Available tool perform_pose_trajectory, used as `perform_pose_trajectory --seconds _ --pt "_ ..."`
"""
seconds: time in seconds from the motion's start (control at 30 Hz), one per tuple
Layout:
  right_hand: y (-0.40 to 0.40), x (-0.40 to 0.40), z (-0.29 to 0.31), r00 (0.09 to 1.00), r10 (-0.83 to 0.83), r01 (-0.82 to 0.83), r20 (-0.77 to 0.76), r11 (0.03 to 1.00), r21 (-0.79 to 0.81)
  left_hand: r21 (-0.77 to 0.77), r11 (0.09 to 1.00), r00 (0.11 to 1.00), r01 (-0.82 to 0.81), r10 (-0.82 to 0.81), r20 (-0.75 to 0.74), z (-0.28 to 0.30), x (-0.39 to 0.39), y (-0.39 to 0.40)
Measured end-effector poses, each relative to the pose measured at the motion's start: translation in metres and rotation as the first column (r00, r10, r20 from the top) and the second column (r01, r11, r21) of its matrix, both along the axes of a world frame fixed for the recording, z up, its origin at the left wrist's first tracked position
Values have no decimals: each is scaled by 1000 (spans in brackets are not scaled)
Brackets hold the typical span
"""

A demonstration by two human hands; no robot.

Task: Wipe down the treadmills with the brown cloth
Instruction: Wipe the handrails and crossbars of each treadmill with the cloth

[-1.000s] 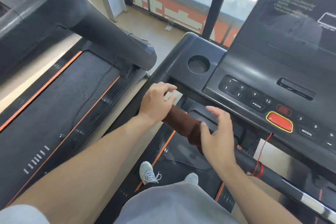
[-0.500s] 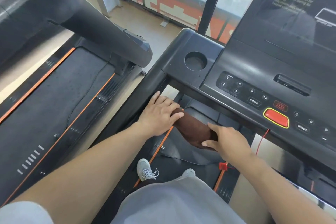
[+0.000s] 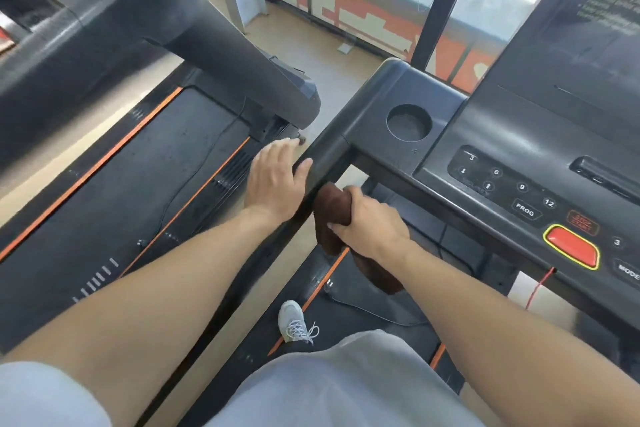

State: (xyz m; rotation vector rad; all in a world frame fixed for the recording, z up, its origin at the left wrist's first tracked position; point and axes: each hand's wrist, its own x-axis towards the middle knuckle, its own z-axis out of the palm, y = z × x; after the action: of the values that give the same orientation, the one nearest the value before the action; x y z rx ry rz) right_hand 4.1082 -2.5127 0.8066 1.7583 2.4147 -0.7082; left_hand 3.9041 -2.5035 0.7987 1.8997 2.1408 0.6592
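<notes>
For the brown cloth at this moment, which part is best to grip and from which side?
The bunched upper part of the brown cloth, from the right and above, as the right hand does now. That part sits pressed against the treadmill's left handrail; the tail hangs loose below the wrist. The left hand rests open on the rail's other side.

The console panel (image 3: 540, 163) has buttons numbered 3, 6, 9, 12, then "PROG" (image 3: 524, 210), a cut-off "MODE" at 3 o'clock, and another 3. Small print on the screen at 1 o'clock is too blurry to read.
</notes>
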Motion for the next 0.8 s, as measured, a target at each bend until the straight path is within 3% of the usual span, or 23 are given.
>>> perform_pose_trajectory --seconds 0.1,0.17,0.23,0.37,0.5,0.8 --pt "0 -13 -3 996 76 -69 -43 986 151 -237 932 921 -274 325 213 -3 -4 1" --pt "-7 -18 -7 990 127 -106 -64 957 270 -256 922 912 -292 348 215 0 -1 2" --pt "-11 -24 -7 993 77 -46 -94 953 299 -238 936 930 -260 310 200 2 1 3" --pt "0 -28 5 993 -112 112 -24 993 37 -216 943 947 -254 288 145 0 1 1" --pt "15 -25 8 990 -140 141 20 979 -150 -32 996 996 -87 86 -26 -1 4 -5" --pt "-13 74 9 976 -197 217 89 883 -417 -29 996 997 -79 80 11 -6 3 -7"
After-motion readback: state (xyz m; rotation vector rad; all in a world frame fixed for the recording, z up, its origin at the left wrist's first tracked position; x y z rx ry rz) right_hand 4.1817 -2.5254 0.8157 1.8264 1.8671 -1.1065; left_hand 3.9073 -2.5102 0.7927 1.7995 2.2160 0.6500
